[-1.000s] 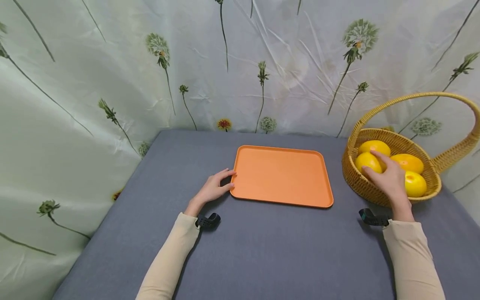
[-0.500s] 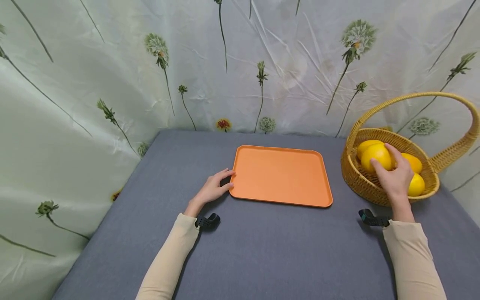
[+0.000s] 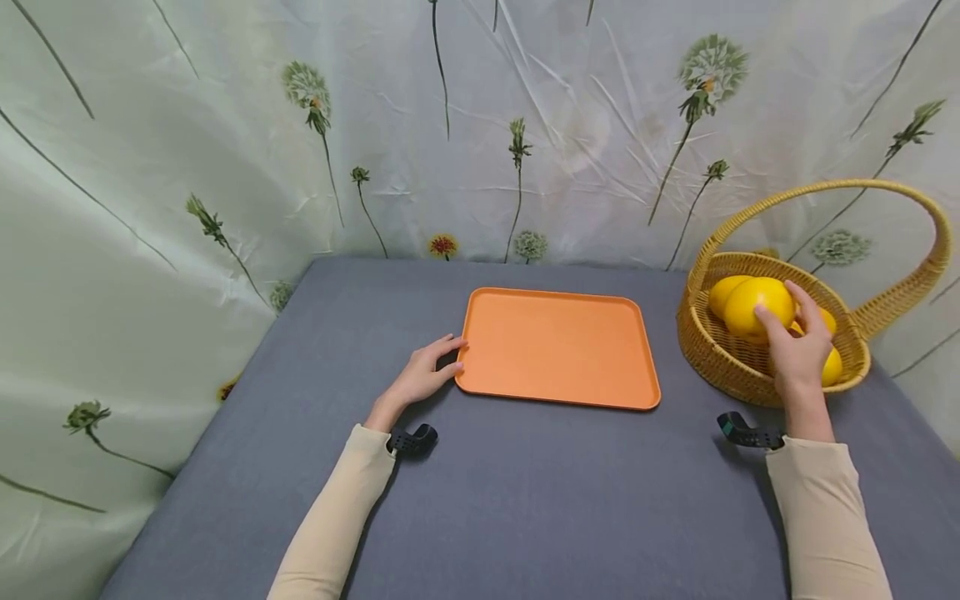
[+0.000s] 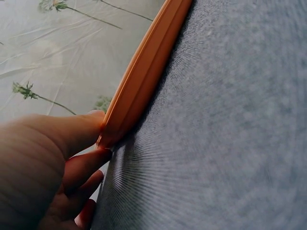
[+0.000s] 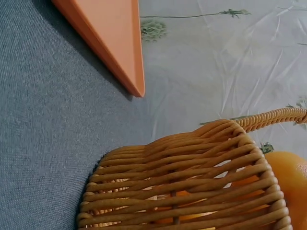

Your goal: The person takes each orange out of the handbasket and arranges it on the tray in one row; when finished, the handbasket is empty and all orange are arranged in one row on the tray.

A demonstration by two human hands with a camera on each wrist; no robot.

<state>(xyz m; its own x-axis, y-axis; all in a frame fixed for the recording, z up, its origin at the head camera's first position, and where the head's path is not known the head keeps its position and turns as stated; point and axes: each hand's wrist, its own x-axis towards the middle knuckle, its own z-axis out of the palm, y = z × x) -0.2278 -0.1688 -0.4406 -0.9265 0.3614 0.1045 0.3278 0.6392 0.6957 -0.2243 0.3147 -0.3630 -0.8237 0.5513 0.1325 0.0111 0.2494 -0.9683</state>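
In the head view my right hand [image 3: 804,346] holds a round yellow-orange orange [image 3: 756,307] between thumb and fingers. It is over the wicker basket [image 3: 716,362], and more oranges [image 3: 726,292] lie inside. The right wrist view shows the basket's woven side [image 5: 182,177] up close and one orange [image 5: 288,177] past its rim; the hand itself is out of that view. My left hand [image 3: 420,375] rests its thumb and fingertips on the left edge of the flat orange tray [image 3: 558,350]. In the left wrist view its thumb and index finger touch the tray's rim [image 4: 139,79].
The basket's tall arched handle [image 3: 825,185] rises over its opening on the right. A grey cloth [image 3: 585,500] covers the table under tray and basket. Behind hangs a pale curtain [image 3: 420,100] printed with flowers.
My right hand has gripped an orange among the fruit and lifted it, with a slight shift to the right. My left hand stays at the tray's edge.
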